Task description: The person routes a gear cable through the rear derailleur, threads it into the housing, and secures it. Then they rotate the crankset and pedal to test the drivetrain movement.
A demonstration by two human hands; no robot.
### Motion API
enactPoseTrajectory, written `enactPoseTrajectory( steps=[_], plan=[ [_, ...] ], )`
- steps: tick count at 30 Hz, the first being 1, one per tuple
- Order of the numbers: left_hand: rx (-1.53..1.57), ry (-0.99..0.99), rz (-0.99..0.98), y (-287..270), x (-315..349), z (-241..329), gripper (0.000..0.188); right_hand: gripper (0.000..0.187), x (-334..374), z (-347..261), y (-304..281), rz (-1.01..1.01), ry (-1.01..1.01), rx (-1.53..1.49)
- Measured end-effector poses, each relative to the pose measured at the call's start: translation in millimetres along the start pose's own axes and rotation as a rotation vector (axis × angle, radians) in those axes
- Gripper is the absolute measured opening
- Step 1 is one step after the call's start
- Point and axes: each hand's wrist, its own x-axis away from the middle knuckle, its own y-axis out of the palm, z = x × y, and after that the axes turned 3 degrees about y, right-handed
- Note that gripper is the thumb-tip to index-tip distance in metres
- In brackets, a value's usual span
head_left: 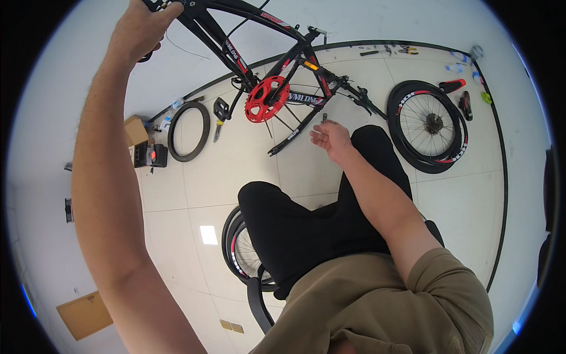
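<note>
A black bicycle frame (265, 23) with red and white markings is tilted in front of me, a red chainring (266, 100) at its middle. My left hand (140, 29) is closed around the frame's end at the upper left; the exact part under the fingers is hidden. Below the chainstay, my right hand (331, 140) has its fingers curled, apart from the frame. A small dark piece (324, 117) shows at its fingertips, too small to name. A black pedal (221, 108) hangs to the left of the chainring.
A wheel with a cassette (434, 123) lies at right, a loose tyre (188, 131) at left. Another wheel (242, 251) lies beside my leg. Pliers (408, 51) and other tools line the far edge. A screwdriver (217, 131) and a black box (154, 154) are at left.
</note>
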Motion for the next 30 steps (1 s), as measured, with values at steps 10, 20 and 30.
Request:
enactPoseTrajectory(
  steps=[10,20,30],
  plan=[
    [0.001,-0.022,0.005,3.9,1.7,3.5,0.036,0.038,39.2,-84.3,91.9,-0.31,-0.059,-0.535],
    [0.001,-0.008,-0.043,-1.5,0.8,3.5,0.039,0.029,17.7,-68.5,144.3,0.272,-0.687,0.043],
    [-0.046,-0.058,-0.012,1.6,-1.8,0.6,0.042,0.036,83.4,82.7,23.7,-0.459,-0.442,1.528]
  ],
)
